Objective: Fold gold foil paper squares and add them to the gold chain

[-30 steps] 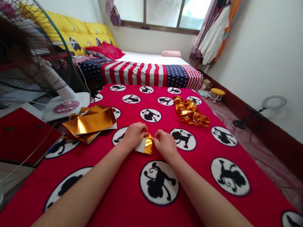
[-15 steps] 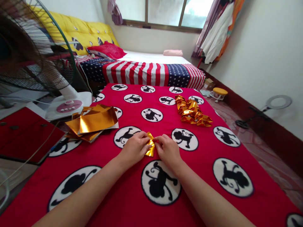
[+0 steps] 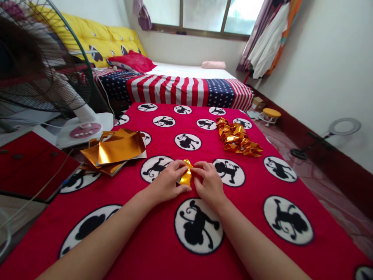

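We had one small piece of gold paper (image 3: 185, 179) in work, just below frame centre, lying on the red cloth (image 3: 151, 241) between both hands. Left hand (image 3: 166, 182) held it: fingers bent over its left side, thumb near the lower end, narrow gap with the paper in it. Right hand (image 3: 210, 184) was half curled, fingertips touching the paper's right edge; we couldn't tell if it was pinched there. Both forearms came in from the bottom of the frame.

On the cloth, left of centre, we saw a loose stack of gold sheets (image 3: 121, 149), some white edges showing. Right of centre, above the right hand, sat a cluster of folded gold pieces (image 3: 237, 138), touching one another. Cloth had black monkey figures in white circles.

Further out: a fan (image 3: 84, 132) at upper left, its base just beside the stack; a bed (image 3: 180, 70) across the upper middle with a red pillow (image 3: 135, 62) on its left part; a yellow stool (image 3: 271, 112) and a ring light (image 3: 345, 133) on the right.
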